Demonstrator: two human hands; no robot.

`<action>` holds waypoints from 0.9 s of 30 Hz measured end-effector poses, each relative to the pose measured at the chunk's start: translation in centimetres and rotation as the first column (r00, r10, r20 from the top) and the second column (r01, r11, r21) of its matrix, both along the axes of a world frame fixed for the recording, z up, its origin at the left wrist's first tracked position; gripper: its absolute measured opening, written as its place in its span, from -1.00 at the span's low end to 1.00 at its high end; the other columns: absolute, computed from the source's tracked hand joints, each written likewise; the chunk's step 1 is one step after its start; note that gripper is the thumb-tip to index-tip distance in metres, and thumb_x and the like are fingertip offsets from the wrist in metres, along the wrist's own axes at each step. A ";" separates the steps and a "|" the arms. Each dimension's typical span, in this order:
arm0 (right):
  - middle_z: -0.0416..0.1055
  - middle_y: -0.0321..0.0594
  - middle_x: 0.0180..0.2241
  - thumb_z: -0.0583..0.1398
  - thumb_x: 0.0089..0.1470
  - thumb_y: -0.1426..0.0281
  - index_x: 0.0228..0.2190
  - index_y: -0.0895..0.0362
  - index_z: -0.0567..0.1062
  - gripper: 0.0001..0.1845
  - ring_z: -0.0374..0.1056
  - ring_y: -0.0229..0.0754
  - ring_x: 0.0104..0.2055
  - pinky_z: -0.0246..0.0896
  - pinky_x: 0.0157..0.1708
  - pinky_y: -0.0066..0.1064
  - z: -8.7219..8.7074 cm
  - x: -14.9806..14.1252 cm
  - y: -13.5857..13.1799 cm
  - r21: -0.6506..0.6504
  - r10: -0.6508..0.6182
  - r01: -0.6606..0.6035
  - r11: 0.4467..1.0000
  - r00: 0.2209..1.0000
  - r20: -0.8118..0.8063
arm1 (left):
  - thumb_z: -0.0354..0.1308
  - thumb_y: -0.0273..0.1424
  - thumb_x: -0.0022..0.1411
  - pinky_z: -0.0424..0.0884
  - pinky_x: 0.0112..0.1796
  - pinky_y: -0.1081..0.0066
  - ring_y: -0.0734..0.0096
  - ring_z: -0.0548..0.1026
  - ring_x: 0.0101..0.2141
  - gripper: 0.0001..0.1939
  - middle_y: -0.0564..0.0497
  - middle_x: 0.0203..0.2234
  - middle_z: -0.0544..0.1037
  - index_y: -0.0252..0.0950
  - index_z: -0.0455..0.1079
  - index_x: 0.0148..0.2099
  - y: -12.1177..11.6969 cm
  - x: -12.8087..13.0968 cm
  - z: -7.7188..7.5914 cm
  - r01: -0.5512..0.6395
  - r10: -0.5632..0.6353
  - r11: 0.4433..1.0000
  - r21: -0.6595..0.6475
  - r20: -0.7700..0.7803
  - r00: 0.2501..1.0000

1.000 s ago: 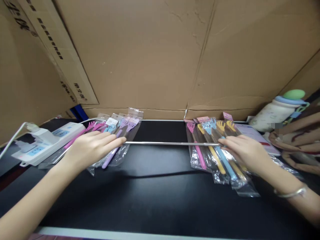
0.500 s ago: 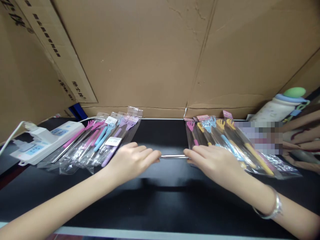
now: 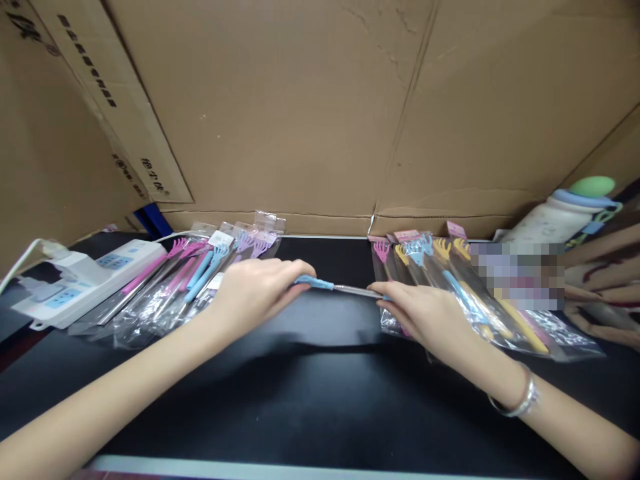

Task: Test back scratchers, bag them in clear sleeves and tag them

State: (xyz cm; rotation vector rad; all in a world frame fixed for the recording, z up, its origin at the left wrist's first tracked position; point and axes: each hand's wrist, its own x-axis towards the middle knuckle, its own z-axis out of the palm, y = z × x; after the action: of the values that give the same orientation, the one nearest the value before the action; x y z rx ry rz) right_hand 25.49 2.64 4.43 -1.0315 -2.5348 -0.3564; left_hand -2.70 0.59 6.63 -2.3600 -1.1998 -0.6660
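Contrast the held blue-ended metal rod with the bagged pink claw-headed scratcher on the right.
The left hand and right hand hold the blue-ended metal rod; the pink claw-headed scratcher lies on the black table.
The rod runs crosswise; the scratcher points away.
The rod looks unwrapped; the scratcher is in clear plastic.
Both have slim shafts.

Dark Chinese characters ran down the pale strip (image 3: 133, 120) at the left; the group near its lower end looked like 绝尘侠 with an ® sign, though slant and blur left that reading uncertain. The longer row higher up the strip was too smeared to make out. On the side cardboard panel (image 3: 45, 133), a large character, 侠, stood beside another ®, and a smaller line lower down was illegible. A white label (image 3: 221, 239) among the clear packets (image 3: 165, 317) was too small to read.
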 end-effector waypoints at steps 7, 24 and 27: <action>0.34 -0.37 -0.57 -0.07 0.26 0.15 -0.25 0.06 0.34 -0.69 0.27 -0.30 -0.60 0.10 -0.52 -0.46 0.4 0.2 0.8 -0.529 -0.163 -0.060 0.847 0.917 -0.365 | -0.08 -0.15 0.32 0.25 -0.39 0.50 0.39 0.50 -0.32 -0.71 0.13 -0.31 0.56 -0.13 0.32 -0.04 1.3 -4.2 1.0 -0.195 0.235 0.943 -0.271 0.124 0.964; 0.22 -0.38 -0.47 -0.04 0.20 0.07 -0.05 0.12 0.20 -0.56 0.07 -0.43 -0.68 0.01 -0.79 -0.56 -1.4 0.0 1.7 -0.796 -0.322 -0.250 0.551 0.816 -0.479 | 0.02 0.03 0.17 0.28 -0.29 0.30 0.03 0.41 -0.16 -0.53 -0.18 -0.30 0.52 -0.30 0.43 -0.29 4.1 -6.4 -3.8 -0.431 0.380 0.882 -0.191 -0.254 0.889; 0.23 -0.37 -0.48 -0.05 0.22 0.10 -0.06 0.14 0.23 -0.58 0.09 -0.42 -0.66 0.02 -0.77 -0.58 -1.1 -0.1 1.4 -0.759 -0.266 -0.244 0.604 0.836 -0.480 | 0.01 -0.11 0.19 0.27 -0.30 0.30 0.04 0.42 -0.17 -0.65 -0.16 -0.32 0.53 -0.29 0.43 -0.33 4.1 -6.5 -3.6 -0.467 0.404 0.860 -0.206 -0.286 0.869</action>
State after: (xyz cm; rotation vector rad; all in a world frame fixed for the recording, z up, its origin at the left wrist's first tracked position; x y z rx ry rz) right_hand 25.36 4.09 3.36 -1.1893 -2.0772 1.0798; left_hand -9.16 4.70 3.01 -2.1628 -1.7259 -0.0697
